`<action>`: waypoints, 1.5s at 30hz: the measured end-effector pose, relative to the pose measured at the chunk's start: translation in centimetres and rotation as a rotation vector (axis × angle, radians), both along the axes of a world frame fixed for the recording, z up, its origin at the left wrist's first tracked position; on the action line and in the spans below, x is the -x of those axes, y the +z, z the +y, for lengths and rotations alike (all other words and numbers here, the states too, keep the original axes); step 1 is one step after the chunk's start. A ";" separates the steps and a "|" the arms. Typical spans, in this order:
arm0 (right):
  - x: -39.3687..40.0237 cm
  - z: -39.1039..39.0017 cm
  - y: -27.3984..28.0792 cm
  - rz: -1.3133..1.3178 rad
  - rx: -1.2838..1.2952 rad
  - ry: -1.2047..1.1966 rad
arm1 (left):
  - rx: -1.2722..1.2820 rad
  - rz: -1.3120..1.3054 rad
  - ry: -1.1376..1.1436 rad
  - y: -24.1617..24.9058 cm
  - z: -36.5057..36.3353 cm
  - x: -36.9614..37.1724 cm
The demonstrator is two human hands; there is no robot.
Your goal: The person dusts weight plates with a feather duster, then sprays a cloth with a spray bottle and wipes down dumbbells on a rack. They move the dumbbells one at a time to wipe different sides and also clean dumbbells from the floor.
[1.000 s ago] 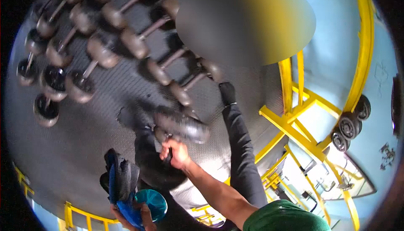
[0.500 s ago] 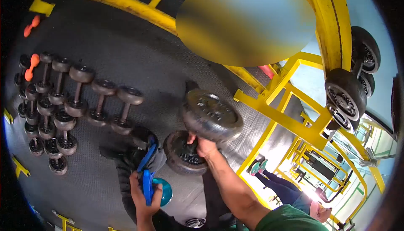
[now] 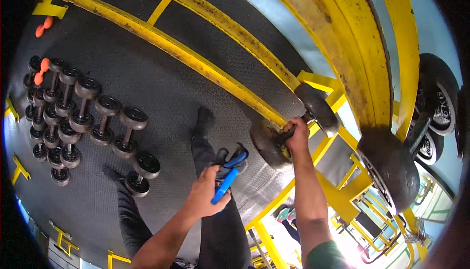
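Note:
My right hand (image 3: 297,134) is wrapped round the handle of a large dark dumbbell (image 3: 268,145), its far head close beside the yellow frame. The dumbbell is tilted, one head toward the floor side and the other up at the frame. In my left hand (image 3: 208,193) are a long blue plastic piece (image 3: 225,186) and a crumpled dark grey cloth (image 3: 226,172), held over my leg. What kind of thing the blue piece is, I cannot tell. Left of my legs, a dumbbell (image 3: 147,165) stands on end on the floor near my foot.
Rows of dark dumbbells (image 3: 88,88) stand on the black textured floor (image 3: 161,102) at left, with small orange dumbbells (image 3: 42,71) among and beyond them. Yellow rack beams (image 3: 191,61) cross ahead. More large dumbbells (image 3: 389,166) rest on the rack at right.
My right hand has carried the dumbbell right to the yellow frame. My left hand has moved right and up with the blue piece and cloth. The view has turned.

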State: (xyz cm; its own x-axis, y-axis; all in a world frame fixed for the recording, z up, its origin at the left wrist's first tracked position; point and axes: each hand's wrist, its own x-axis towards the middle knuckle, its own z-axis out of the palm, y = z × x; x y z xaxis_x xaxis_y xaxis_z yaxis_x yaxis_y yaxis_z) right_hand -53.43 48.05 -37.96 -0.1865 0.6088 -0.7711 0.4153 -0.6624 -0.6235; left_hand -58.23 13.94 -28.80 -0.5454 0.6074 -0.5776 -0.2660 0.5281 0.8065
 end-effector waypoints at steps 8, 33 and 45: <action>-1.5 6.2 -4.8 -0.065 0.046 0.033 | -0.013 -0.043 -0.090 -1.6 3.1 -1.7; -1.4 -3.5 -0.7 -0.937 -1.147 1.084 | 0.054 0.035 0.075 3.6 -6.9 -7.6; -9.0 0.7 1.6 -0.604 -0.938 1.075 | 0.084 0.120 -0.029 3.6 0.8 -3.9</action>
State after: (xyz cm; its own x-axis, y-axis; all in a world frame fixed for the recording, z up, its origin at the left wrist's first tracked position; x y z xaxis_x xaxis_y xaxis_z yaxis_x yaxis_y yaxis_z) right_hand -44.46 48.79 -36.39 -0.6503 0.6881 -0.3219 0.7571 0.6219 -0.2002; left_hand -54.36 14.70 -25.15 -0.5969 0.5758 -0.5587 -0.1539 0.6012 0.7841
